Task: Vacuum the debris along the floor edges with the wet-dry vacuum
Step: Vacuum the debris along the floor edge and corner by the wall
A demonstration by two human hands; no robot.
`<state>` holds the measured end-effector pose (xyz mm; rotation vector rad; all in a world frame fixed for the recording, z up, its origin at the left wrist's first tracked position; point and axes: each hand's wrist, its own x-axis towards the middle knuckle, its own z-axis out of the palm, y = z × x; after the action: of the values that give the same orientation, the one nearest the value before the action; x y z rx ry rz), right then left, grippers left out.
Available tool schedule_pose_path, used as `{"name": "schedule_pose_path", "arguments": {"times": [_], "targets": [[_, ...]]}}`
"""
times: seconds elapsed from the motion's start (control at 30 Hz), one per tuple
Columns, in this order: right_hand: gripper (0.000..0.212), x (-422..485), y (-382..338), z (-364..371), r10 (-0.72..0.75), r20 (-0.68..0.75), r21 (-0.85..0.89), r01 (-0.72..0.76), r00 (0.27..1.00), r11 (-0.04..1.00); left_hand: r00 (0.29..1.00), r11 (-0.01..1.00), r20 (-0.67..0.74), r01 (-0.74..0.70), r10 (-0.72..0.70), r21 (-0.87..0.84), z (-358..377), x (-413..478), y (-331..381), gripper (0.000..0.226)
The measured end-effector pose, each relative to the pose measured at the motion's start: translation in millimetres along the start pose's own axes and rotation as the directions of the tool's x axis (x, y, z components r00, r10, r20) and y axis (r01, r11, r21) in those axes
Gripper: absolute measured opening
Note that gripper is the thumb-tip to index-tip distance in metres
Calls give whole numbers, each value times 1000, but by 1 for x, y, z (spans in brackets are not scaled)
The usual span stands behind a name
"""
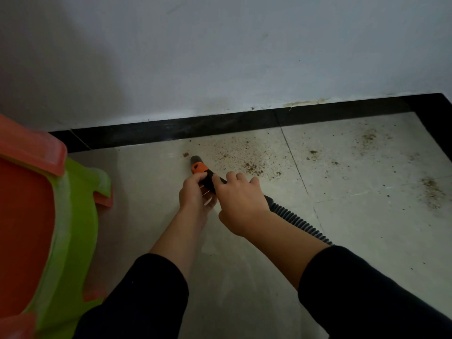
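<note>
Nozzle [195,159] tip is down on floor [244,277], near baseboard [195,128] but apart from it. Orange collar sits just behind the dark tip. One small clump lies just left of the tip. Main debris [244,159] scatter lies just right of nozzle, w/ more patches further right on the next tile. Hose [298,222], black and ribbed, runs from nozzle back toward lower right and passes under R forearm.

L hand [193,193] is on left side of nozzle body, thumb and upper fingers curled onto the black part behind the collar. Its lower fingers look looser, but the light is too dim to be sure. R hand [241,200] is clenched over the top where hose meets nozzle, knuckles up, grasping it just behind L hand. Hands are right beside each other. Both arms wear black sleeves [367,289], forearms bare.

Wall [244,57] is white, w/ yellowish stain above baseboard at right. Stool [73,216], green w/ orange, is at left edge, apart from the hands.
</note>
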<state>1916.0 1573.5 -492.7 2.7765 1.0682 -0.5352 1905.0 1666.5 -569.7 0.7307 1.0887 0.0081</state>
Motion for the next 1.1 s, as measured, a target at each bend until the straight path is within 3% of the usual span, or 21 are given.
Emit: {"name": "schedule_pose_path", "arguments": {"times": [0.63, 1.1], "targets": [[65, 24, -17, -3, -70, 11, 37, 70, 997, 997, 993, 995, -106, -66, 57, -80, -16, 13, 21, 37], [63, 20, 1, -9, 20, 25, 5, -20, 999, 1000, 1000, 1000, 18, 4, -3, -8, 7, 15, 17, 31]]}}
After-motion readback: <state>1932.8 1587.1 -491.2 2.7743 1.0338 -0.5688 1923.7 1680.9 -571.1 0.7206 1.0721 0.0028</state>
